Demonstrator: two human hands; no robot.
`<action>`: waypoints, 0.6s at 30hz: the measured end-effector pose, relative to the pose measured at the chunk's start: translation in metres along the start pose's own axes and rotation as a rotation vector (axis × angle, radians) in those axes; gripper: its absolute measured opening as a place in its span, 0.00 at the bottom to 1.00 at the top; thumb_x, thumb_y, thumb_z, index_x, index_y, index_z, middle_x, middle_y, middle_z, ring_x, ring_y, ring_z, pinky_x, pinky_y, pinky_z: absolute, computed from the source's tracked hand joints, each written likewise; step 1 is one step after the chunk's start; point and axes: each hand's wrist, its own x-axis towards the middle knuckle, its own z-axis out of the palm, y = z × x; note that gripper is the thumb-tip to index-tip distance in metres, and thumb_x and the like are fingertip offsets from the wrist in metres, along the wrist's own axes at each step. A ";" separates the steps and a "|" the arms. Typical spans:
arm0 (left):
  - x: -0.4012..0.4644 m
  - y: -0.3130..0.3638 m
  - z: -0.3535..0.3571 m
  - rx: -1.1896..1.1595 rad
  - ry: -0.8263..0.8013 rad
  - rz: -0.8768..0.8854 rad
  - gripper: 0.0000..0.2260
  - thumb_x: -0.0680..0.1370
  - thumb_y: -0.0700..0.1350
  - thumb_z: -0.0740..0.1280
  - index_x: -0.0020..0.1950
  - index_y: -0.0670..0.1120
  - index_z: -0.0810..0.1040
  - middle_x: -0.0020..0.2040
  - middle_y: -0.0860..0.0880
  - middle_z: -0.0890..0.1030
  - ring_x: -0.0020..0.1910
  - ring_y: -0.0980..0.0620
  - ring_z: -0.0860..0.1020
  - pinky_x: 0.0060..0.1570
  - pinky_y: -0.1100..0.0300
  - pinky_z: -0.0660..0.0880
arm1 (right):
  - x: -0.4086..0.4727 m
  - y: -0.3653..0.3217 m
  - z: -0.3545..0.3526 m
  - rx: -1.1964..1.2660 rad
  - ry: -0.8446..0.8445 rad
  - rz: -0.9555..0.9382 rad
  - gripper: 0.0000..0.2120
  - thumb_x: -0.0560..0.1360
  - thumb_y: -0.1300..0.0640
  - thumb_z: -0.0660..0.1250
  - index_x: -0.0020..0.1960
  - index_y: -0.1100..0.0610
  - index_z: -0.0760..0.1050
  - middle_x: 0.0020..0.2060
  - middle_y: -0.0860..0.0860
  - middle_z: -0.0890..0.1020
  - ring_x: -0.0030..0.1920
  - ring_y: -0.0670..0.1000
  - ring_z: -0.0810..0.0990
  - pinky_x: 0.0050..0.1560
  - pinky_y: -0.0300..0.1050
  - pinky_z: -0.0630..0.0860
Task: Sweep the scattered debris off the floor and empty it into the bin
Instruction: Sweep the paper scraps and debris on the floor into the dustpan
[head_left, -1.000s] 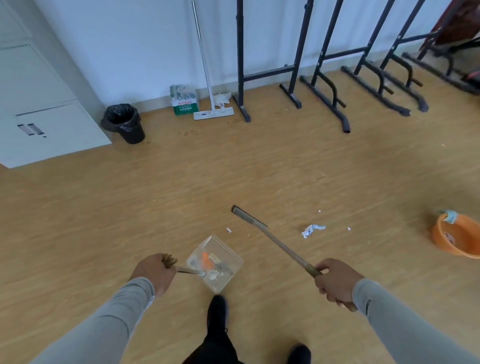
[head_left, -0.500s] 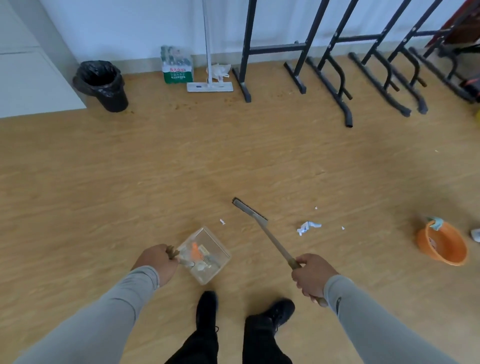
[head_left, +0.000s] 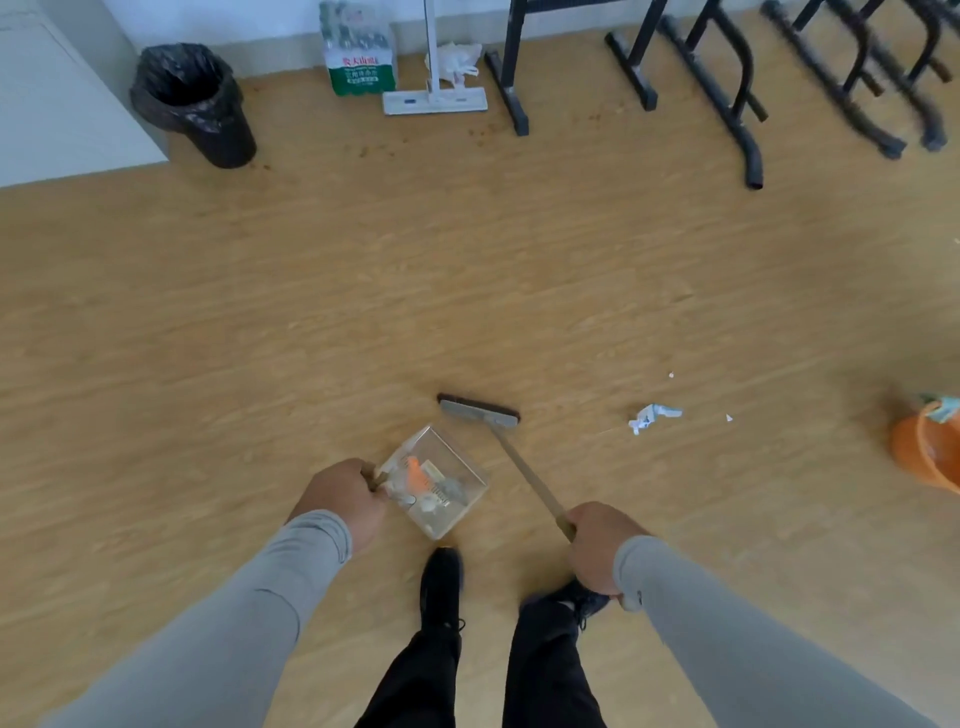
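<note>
My left hand (head_left: 345, 496) grips the handle of a clear dustpan (head_left: 444, 512) that holds orange and grey scraps. My right hand (head_left: 597, 545) grips the thin stick of a small broom (head_left: 480, 410), whose dark head lies just beyond the dustpan. A crumpled white paper (head_left: 652, 417) lies on the wooden floor to the right of the broom head, with tiny white bits (head_left: 728, 417) past it. The black-lined bin (head_left: 195, 104) stands far off at the back left, by the wall.
A pack of water bottles (head_left: 359, 54) and a flat white mop (head_left: 435, 98) lean at the back wall. Black metal rack feet (head_left: 748, 135) spread across the back right. An orange basin (head_left: 924, 452) sits at the right edge. My feet (head_left: 441, 582) are below the dustpan.
The view has moved forward, so the bin and wall look nearer. The broom head has swung to lie crosswise beyond the dustpan. Both hands keep their grips.
</note>
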 end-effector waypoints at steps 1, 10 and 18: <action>-0.002 0.000 -0.001 -0.002 0.000 0.004 0.03 0.77 0.50 0.68 0.50 0.54 0.76 0.44 0.53 0.81 0.41 0.51 0.81 0.44 0.56 0.81 | -0.011 0.008 -0.006 -0.001 -0.036 0.003 0.18 0.77 0.65 0.56 0.62 0.54 0.75 0.38 0.51 0.76 0.32 0.52 0.71 0.27 0.40 0.68; -0.013 0.008 -0.008 0.003 -0.025 0.021 0.03 0.78 0.49 0.66 0.50 0.52 0.77 0.44 0.52 0.81 0.42 0.50 0.80 0.46 0.54 0.81 | -0.057 0.053 -0.029 0.313 -0.038 0.031 0.23 0.74 0.62 0.59 0.65 0.42 0.74 0.36 0.55 0.77 0.32 0.53 0.69 0.31 0.45 0.66; -0.015 0.002 -0.003 -0.021 -0.011 0.011 0.03 0.77 0.48 0.67 0.50 0.53 0.77 0.45 0.53 0.81 0.42 0.51 0.80 0.45 0.57 0.77 | -0.033 0.028 -0.002 0.158 -0.086 0.035 0.22 0.75 0.68 0.56 0.63 0.54 0.78 0.30 0.53 0.69 0.25 0.51 0.64 0.23 0.36 0.61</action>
